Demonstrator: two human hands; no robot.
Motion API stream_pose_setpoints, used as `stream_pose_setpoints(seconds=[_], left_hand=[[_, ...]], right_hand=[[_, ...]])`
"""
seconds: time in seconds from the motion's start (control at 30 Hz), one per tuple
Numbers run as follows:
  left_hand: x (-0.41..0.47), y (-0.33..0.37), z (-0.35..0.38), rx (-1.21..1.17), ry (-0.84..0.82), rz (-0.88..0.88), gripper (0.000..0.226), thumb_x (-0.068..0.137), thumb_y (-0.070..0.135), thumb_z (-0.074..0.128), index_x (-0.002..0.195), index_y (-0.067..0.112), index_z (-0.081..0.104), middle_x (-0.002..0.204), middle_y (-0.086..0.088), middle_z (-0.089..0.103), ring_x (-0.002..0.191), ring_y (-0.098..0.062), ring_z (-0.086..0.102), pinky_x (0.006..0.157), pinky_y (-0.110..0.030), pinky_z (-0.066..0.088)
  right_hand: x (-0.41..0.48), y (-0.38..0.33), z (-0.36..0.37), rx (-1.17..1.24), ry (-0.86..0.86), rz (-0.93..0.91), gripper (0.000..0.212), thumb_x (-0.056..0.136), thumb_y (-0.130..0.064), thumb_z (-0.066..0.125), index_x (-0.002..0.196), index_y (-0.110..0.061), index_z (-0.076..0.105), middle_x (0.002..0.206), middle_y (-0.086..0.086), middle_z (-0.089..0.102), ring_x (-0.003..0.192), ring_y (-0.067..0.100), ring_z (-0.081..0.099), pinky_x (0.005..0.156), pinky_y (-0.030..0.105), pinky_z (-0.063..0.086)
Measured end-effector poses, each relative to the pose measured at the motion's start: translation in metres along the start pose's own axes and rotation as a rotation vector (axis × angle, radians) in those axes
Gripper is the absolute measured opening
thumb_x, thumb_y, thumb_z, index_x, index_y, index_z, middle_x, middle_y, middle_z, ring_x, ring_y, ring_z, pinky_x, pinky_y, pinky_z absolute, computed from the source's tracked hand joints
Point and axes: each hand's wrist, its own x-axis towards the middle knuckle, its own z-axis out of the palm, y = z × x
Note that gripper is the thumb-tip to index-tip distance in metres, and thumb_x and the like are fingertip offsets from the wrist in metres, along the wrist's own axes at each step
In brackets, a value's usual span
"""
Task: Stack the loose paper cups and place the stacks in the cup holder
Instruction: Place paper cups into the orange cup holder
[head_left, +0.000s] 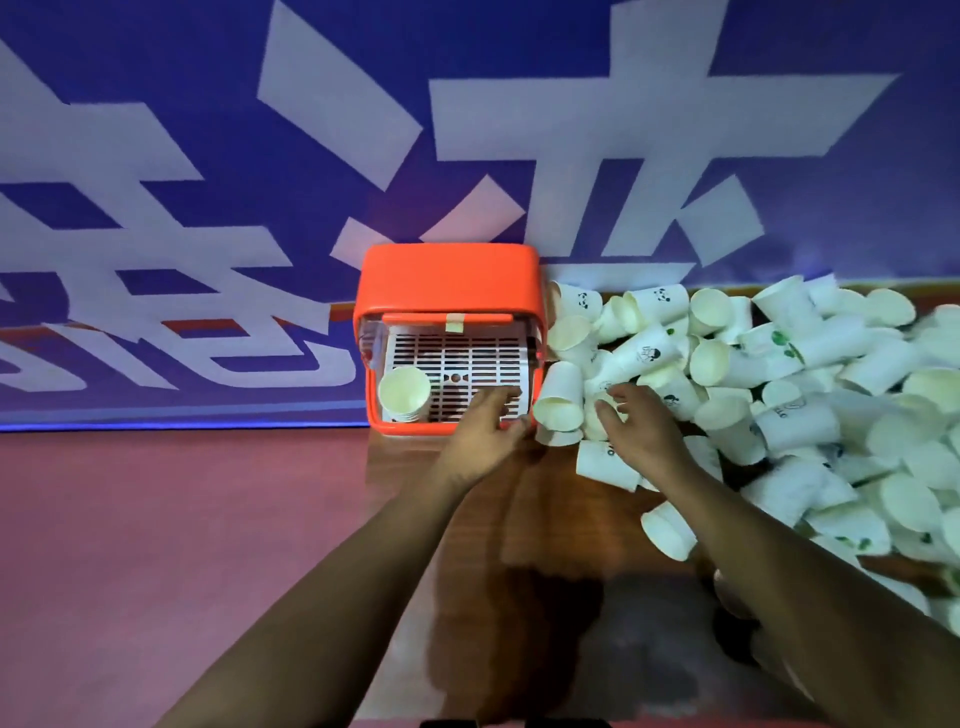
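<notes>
One stack of cups is standing in the front-left corner of the orange cup holder, on its white grate. The other grate positions are showing no stacks, so the task is judged to be at an early stage. The left hand is lying with straight fingers across the holder's front rim, holding nothing. The right hand is curving over the near-left edge of the loose cups heaped on the surface; whether it is gripping one cannot be told. The heap is running off the right frame edge, so its full extent is not showing.
</notes>
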Motion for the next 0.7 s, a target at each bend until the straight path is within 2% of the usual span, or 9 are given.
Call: stream_pose_setpoints(seconds=[0.1,0.17,0.3,0.37,0.43,0.5,0.57,0.63,0.7], left_hand=[[0.018,0.015,0.026,0.064,-0.005,-0.065,0.053,0.098,0.023,0.058,0.148,0.013,0.043,0.147,-0.011,0.046,0.134,-0.026,0.046,0.103,-0.025,0.035],[0.027,0.013,0.04,0.121,-0.003,-0.12,0.054,0.099,0.021,0.056,0.151,0.011,0.04,0.149,-0.014,0.045,0.138,-0.028,0.041,0.108,-0.028,0.032],[0.031,0.007,0.061,0.111,0.019,-0.139,0.04,0.098,0.015,0.052,0.137,0.014,0.055,0.131,-0.01,0.062,0.124,-0.026,0.055,0.1,-0.03,0.043],[0.029,0.009,0.072,0.076,0.041,-0.136,0.04,0.094,0.01,0.054,0.134,0.013,0.056,0.128,-0.008,0.062,0.12,-0.025,0.057,0.099,-0.031,0.045],[0.023,0.014,0.075,0.012,0.074,-0.133,0.048,0.092,0.018,0.058,0.14,0.018,0.053,0.131,-0.005,0.058,0.123,-0.02,0.054,0.104,-0.033,0.045],[0.016,0.017,0.079,-0.056,0.096,-0.078,0.058,0.089,0.028,0.066,0.144,0.023,0.05,0.129,-0.002,0.053,0.12,-0.009,0.051,0.102,-0.019,0.044],[0.009,0.022,0.08,-0.032,0.083,0.023,0.073,0.084,0.023,0.079,0.148,0.021,0.045,0.124,-0.004,0.047,0.114,0.004,0.045,0.092,-0.002,0.037],[0.008,0.025,0.08,0.016,0.072,0.094,0.081,0.078,0.018,0.084,0.148,0.021,0.042,0.128,-0.003,0.042,0.117,0.013,0.038,0.092,0.002,0.032],[0.01,0.033,0.08,-0.024,0.091,0.118,0.078,0.077,0.015,0.085,0.141,0.026,0.042,0.133,0.004,0.045,0.122,0.015,0.039,0.094,0.0,0.034]], right_hand=[[0.02,0.0,0.004,0.042,-0.11,-0.015,0.036,0.098,-0.035,0.047,0.12,-0.009,0.061,0.118,0.012,0.062,0.112,0.027,0.057,0.095,0.042,0.045],[0.029,0.004,0.013,0.044,-0.192,-0.053,0.037,0.1,-0.034,0.044,0.118,-0.007,0.06,0.116,0.015,0.064,0.112,0.031,0.057,0.094,0.041,0.044],[0.039,0.013,0.022,0.135,-0.242,0.003,0.04,0.1,-0.039,0.041,0.133,-0.02,0.052,0.128,0.008,0.06,0.119,0.026,0.054,0.093,0.031,0.04],[0.043,0.017,0.019,0.189,-0.24,-0.01,0.037,0.099,-0.039,0.044,0.129,-0.02,0.055,0.122,0.007,0.063,0.113,0.023,0.057,0.087,0.027,0.039],[0.041,0.017,0.012,0.303,-0.245,0.008,0.032,0.098,-0.043,0.044,0.119,-0.026,0.06,0.114,0.003,0.066,0.104,0.02,0.06,0.086,0.029,0.045],[0.041,0.021,0.0,0.502,-0.277,0.107,0.028,0.096,-0.049,0.044,0.107,-0.032,0.063,0.105,0.001,0.068,0.096,0.021,0.065,0.079,0.036,0.055],[0.042,0.025,-0.016,0.671,-0.324,0.225,0.037,0.097,-0.05,0.044,0.105,-0.023,0.066,0.096,0.007,0.069,0.082,0.021,0.066,0.061,0.031,0.055],[0.042,0.028,-0.028,0.821,-0.397,0.328,0.05,0.097,-0.052,0.044,0.108,-0.009,0.067,0.089,0.015,0.069,0.067,0.023,0.061,0.054,0.03,0.047],[0.04,0.029,-0.038,0.929,-0.493,0.377,0.055,0.099,-0.049,0.041,0.111,0.0,0.063,0.086,0.02,0.066,0.061,0.024,0.055,0.056,0.034,0.042]])
